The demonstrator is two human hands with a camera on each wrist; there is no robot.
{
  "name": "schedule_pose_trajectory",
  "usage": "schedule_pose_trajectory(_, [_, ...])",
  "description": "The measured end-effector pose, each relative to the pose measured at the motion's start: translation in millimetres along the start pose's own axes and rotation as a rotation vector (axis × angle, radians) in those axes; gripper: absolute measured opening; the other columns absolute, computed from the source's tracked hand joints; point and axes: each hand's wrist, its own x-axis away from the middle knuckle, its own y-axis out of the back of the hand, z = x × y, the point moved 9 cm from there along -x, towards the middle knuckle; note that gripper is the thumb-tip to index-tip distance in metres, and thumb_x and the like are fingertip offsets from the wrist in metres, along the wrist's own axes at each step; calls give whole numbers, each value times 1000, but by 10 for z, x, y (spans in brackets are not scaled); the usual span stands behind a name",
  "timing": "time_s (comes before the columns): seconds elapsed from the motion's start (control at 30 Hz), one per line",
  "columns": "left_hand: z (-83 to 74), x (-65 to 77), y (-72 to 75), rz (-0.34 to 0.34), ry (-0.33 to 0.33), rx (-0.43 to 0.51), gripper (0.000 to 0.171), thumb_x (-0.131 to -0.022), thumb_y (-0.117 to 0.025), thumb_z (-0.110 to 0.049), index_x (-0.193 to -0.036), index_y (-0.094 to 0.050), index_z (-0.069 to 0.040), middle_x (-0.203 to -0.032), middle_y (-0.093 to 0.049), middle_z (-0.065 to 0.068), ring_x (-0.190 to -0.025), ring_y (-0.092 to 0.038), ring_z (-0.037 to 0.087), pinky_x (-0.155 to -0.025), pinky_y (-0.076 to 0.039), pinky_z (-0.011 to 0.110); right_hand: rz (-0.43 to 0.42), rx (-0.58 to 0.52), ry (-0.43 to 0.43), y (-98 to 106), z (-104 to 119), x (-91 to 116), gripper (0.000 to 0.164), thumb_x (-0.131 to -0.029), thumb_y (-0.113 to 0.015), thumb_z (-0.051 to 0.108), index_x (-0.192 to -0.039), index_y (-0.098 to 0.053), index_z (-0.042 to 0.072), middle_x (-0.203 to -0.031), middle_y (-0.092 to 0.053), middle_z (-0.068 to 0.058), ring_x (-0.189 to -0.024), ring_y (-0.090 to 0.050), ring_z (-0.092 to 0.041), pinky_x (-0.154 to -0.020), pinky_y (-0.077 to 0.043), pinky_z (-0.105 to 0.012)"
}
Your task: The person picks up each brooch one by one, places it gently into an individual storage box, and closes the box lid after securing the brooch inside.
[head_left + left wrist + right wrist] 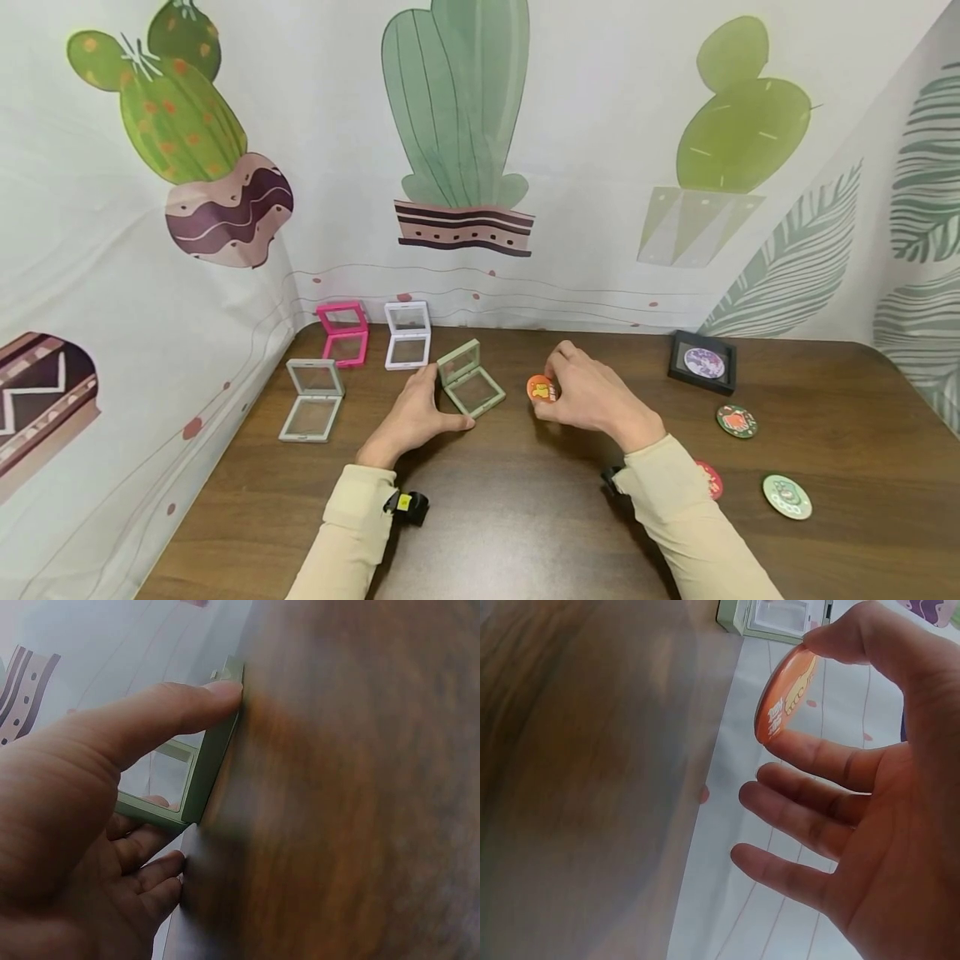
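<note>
A green display case (459, 364) stands unfolded on the table, lid raised. My left hand (416, 412) holds it, the thumb along the near edge of its base and the fingers by the lid side. In the left wrist view the thumb tip presses the case's green frame (201, 776). To its right, my right hand (596, 396) pinches an orange round badge (538, 388) with a yellow thumbs-up picture. The right wrist view shows the badge (780, 697) tilted, its rim between thumb and index finger, the other fingers spread.
Behind and left stand unfolded pink (346, 336), white (408, 336) and grey (316, 397) cases. A black case (678, 368) with a purple disc lies back right. Nearer are a dark patterned badge (737, 421), a mint badge (787, 497) and a red badge (712, 481), partly behind my right sleeve.
</note>
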Motion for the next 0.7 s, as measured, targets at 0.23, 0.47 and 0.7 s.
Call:
schedule_pose_trajectory(0.23, [-12, 6, 8, -3, -4, 7, 94, -72, -100, -26, -145, -49, 6, -139, -58, 22, -130, -51, 38, -111, -44, 54, 2, -12, 2, -25, 41, -47, 34, -81, -75, 36, -98, -64, 9, -106, -55, -4, -79, -53, -16, -65, -51, -33])
schedule_pose_trajectory(0.47, [-7, 0, 12, -6, -8, 8, 94, -72, -100, -26, -144, -49, 6, -138, -58, 22, -129, -51, 37, -111, -45, 53, 7, -21, 9, -30, 113, -97, 35, -80, -75, 36, -99, -64, 8, -105, -54, -4, -79, -53, -17, -64, -51, -34])
schedule_pose_trajectory(0.7, [8, -6, 3, -8, -13, 7, 94, -72, -100, -27, -144, -50, 5, -138, -58, 21, -129, -51, 37, -110, -45, 53, 13, -24, 11, -76, 166, -157, 36, -81, -74, 37, -100, -64, 8, -108, -54, -4, -80, -53, -17, -65, -51, -33])
